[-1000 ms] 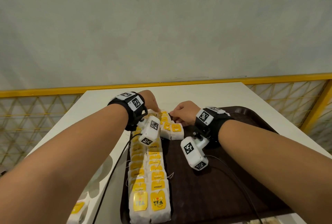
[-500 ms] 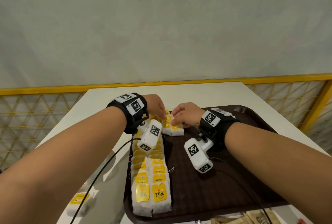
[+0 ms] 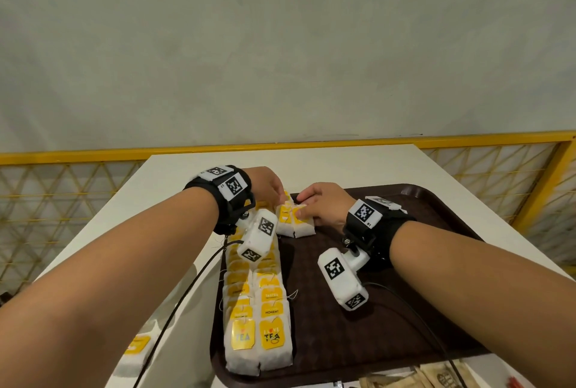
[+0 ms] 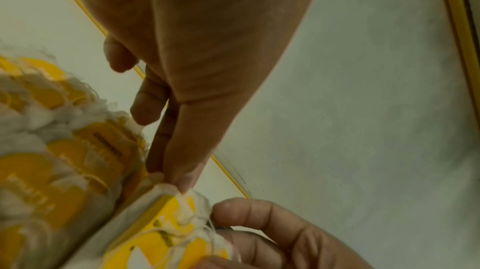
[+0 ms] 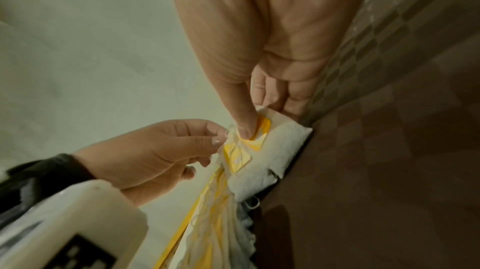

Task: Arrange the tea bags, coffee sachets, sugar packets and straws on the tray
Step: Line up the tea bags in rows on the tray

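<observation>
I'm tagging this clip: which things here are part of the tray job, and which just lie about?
Job: brown tray; tea bag rows; tea bag pair under both hands; stray tea bag off-tray; brown sachets.

Lying about: white table; yellow railing.

Two bare forearms, no sleeves. Each wrist wears a wide black strap. On top of each strap sit white plates printed with black-and-white square code markers; the left wrist (image 3: 229,188) plate carries a small "L1" label, the right wrist (image 3: 371,216) plate "R1". Under each strap a black bracket with a screw holds a white, rounded, box-shaped camera unit (image 3: 341,281), itself printed with two square markers. A thin black cable (image 3: 174,309) trails from each unit back along the forearm.
</observation>
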`<action>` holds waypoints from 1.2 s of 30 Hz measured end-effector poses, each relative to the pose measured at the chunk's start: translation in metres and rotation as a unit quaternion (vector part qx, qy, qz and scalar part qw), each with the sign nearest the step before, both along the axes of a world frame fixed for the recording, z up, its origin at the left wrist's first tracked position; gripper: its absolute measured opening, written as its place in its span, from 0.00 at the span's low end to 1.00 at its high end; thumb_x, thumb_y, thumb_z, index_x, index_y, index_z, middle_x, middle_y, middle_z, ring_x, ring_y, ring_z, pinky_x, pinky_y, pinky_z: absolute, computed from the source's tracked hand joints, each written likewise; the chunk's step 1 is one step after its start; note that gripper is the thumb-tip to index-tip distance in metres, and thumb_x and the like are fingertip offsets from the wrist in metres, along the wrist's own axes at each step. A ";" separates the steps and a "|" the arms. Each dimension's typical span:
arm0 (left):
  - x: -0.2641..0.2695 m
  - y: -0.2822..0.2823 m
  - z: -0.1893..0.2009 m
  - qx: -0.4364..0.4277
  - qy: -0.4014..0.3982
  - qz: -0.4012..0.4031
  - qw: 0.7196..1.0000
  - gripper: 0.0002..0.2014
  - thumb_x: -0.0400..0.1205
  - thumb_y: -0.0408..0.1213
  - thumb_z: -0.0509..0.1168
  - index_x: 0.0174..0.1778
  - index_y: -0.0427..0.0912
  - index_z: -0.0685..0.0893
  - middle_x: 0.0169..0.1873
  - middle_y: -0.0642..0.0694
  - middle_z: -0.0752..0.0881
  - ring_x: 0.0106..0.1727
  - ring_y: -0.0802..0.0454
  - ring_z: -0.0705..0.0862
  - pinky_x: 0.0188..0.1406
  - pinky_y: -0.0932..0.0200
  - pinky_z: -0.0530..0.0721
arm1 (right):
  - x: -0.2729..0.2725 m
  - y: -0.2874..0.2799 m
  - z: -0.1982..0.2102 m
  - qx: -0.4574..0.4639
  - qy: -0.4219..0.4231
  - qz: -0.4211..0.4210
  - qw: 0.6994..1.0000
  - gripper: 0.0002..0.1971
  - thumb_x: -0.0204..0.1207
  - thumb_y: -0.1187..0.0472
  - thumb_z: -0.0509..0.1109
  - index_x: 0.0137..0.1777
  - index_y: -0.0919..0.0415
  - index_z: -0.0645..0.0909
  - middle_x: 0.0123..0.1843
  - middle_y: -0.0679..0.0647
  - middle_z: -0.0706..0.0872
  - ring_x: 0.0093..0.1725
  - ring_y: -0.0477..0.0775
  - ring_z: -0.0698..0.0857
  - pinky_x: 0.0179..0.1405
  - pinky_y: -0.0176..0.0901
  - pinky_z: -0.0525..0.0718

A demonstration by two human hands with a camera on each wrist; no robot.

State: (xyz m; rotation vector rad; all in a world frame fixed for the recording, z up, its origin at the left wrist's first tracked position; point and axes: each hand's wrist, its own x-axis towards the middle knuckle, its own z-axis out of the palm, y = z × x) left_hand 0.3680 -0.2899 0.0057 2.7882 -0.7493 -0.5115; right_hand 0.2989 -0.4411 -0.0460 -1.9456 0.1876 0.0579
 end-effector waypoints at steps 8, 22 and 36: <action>-0.002 -0.004 0.006 -0.017 -0.048 -0.027 0.998 0.10 0.83 0.36 0.63 0.58 0.40 0.85 0.47 0.51 0.83 0.46 0.57 0.77 0.50 0.62 0.74 | -0.003 -0.011 0.005 -0.031 -0.009 0.008 0.999 0.12 0.69 0.74 0.75 0.40 0.54 0.83 0.41 0.55 0.84 0.44 0.56 0.85 0.38 0.48 0.86; 0.002 -0.010 -0.004 -0.015 -0.089 0.006 0.996 0.07 0.80 0.36 0.69 0.52 0.40 0.88 0.54 0.45 0.87 0.54 0.50 0.83 0.54 0.58 0.80 | 0.002 0.001 0.004 -0.092 -0.021 -0.016 0.995 0.10 0.65 0.67 0.81 0.41 0.56 0.84 0.41 0.53 0.86 0.51 0.57 0.88 0.55 0.54 0.87; -0.007 -0.013 -0.006 0.108 -0.034 0.000 0.994 0.17 0.78 0.45 0.71 0.57 0.37 0.87 0.57 0.42 0.87 0.59 0.46 0.84 0.60 0.54 0.81 | -0.026 -0.012 0.022 -0.062 0.105 0.041 0.992 0.08 0.75 0.71 0.73 0.46 0.56 0.80 0.40 0.56 0.84 0.34 0.48 0.83 0.32 0.37 0.84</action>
